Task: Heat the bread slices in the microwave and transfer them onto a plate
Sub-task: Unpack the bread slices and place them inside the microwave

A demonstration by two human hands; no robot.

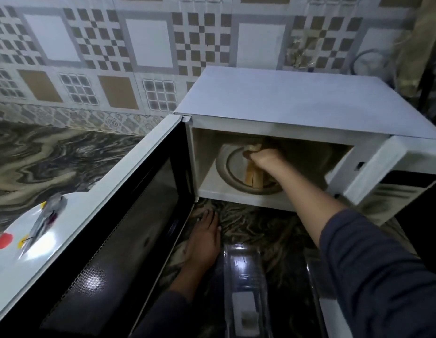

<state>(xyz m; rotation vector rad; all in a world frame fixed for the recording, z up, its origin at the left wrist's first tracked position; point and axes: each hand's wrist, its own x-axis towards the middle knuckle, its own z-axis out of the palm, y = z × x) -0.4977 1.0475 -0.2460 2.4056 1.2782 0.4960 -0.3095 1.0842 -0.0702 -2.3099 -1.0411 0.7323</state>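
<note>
Inside the open microwave [273,103], the right hand [265,158] grips bread slices [254,178] above the turntable [226,164], while the left hand [204,240] rests flat, fingers straight, on the countertop [53,154].

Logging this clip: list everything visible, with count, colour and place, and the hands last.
microwave: one, white, on the counter at right
door: one, white frame with dark window, swung open to the left
turntable: one, pale, inside the microwave
bread slices: at least two, tan, upright on the turntable
plate: one, white with red and yellow marks, left of the door
utensil: one, grey, lying on the plate; type unclear
clear container: one, transparent, on the counter in front of the microwave
counter: marbled grey and beige
wall tiles: white, grey and brown patterns, behind
left hand: flat on the counter below the door
right hand: inside the microwave, grips the bread slices
</note>
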